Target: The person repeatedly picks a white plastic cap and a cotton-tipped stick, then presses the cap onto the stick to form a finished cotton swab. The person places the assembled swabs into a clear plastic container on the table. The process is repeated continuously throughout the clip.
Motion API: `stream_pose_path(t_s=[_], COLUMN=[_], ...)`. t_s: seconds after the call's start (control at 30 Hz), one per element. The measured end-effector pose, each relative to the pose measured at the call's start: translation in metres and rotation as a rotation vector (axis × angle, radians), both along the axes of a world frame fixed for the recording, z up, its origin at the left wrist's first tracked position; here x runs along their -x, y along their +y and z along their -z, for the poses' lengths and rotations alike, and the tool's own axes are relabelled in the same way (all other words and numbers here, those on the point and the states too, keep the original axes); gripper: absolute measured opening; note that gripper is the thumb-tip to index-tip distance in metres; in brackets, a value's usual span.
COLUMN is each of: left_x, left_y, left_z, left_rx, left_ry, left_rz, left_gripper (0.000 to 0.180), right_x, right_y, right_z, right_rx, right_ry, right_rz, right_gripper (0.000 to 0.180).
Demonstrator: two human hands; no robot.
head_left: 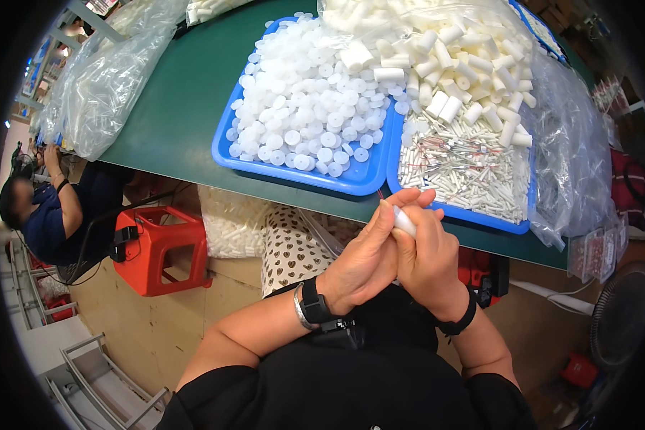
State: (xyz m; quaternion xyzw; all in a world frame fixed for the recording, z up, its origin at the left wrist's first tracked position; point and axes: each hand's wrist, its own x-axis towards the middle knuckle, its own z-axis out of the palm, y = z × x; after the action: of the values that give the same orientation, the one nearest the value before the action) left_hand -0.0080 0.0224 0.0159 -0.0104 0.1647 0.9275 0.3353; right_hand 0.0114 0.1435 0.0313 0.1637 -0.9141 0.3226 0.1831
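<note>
My left hand (365,259) and my right hand (433,259) meet in front of the table edge. Between their fingers is a small white cylinder (404,221), partly covered by thumbs and fingertips. A thin reddish tip, perhaps a wire, shows just beyond my left fingertips. Past my hands, a blue tray (226,154) holds a heap of translucent white discs (304,107). Beside it, a second blue tray (480,217) carries thin white sticks with wire-like leads (455,161). Thicker cream-white cylinders (473,72) are piled at its far side.
Both trays stand on a green table (166,136). Clear plastic bags lie at the left (111,86) and right (573,143). A red stool (161,247) stands on the floor at left, near another seated person (57,208). A dark fan (623,315) is at the right.
</note>
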Motion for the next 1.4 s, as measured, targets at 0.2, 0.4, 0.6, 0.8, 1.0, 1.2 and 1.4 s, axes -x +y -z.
stream_pose_path(t_s=[0.2, 0.4, 0.6, 0.8, 1.0, 1.2, 1.4], left_x=[0.000, -0.002, 0.005, -0.006, -0.021, 0.005, 0.039], left_y=[-0.002, -0.011, -0.026, -0.023, -0.041, -0.080, -0.077], left_z=[-0.003, -0.005, -0.007, 0.003, 0.000, -0.006, -0.010], left_rx=[0.100, 0.301, 0.317, 0.459, 0.631, 0.808, 1.414], left_ry=[0.104, 0.186, 0.181, 0.295, 0.203, 0.286, 0.848], left_rz=[0.023, 0.034, 0.070, 0.026, -0.051, -0.422, -0.443], left_gripper=[0.067, 0.069, 0.067, 0.057, 0.042, 0.028, 0.014], right_x=[0.000, 0.004, 0.005, -0.004, -0.014, -0.017, -0.011], right_y=[-0.005, 0.000, 0.012, 0.004, -0.008, 0.001, 0.012], right_z=[0.001, 0.004, -0.013, 0.009, 0.013, 0.045, 0.006], right_rx=[0.106, 0.471, 1.295, 1.052, 0.223, -0.014, -0.134], right_ry=[-0.060, -0.382, -1.250, -1.051, -0.534, -0.595, -0.259], right_rz=[0.025, -0.075, -0.217, -0.228, -0.220, -0.187, -0.213], right_gripper=[0.021, 0.023, 0.045, 0.038, 0.020, 0.032, 0.024])
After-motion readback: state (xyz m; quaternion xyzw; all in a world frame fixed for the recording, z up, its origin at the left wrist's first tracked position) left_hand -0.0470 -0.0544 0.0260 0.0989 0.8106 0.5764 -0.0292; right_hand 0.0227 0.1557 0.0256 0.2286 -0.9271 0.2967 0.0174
